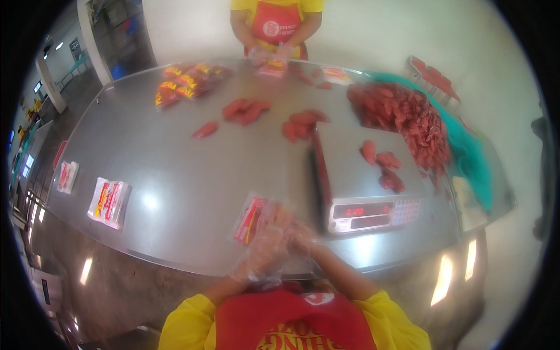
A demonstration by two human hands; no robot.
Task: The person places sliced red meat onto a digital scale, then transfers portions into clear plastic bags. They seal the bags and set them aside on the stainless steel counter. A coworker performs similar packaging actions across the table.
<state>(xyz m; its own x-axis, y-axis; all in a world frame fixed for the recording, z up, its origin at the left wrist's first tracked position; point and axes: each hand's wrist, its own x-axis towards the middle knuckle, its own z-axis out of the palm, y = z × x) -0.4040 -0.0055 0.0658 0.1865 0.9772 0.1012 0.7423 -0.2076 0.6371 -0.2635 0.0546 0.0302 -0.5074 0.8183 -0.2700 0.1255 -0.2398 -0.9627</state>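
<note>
My left hand (pixel 266 246), in a loose clear plastic glove, grips a printed plastic pouch (pixel 250 222) above the steel table near its front edge. Against its fingers is my right hand (pixel 302 236), also gloved; blur hides what its fingers hold. Whether the pouch has anything inside cannot be made out. To the right stands a digital scale (pixel 367 175) with a lit red display. Several red, oval meat pieces (pixel 387 160) lie on its platform. Just behind the scale's left corner is a small group of similar meat pieces (pixel 302 124).
A large meat heap (pixel 400 113) rests on green plastic sheeting (pixel 470 151) at right. Stacked printed pouches (pixel 109 203) lie at left, filled packs (pixel 188 83) at the far left, loose meat pieces (pixel 246 110) mid-table. Across the steel table (pixel 175 175), a gloved co-worker (pixel 275 26) handles a pack.
</note>
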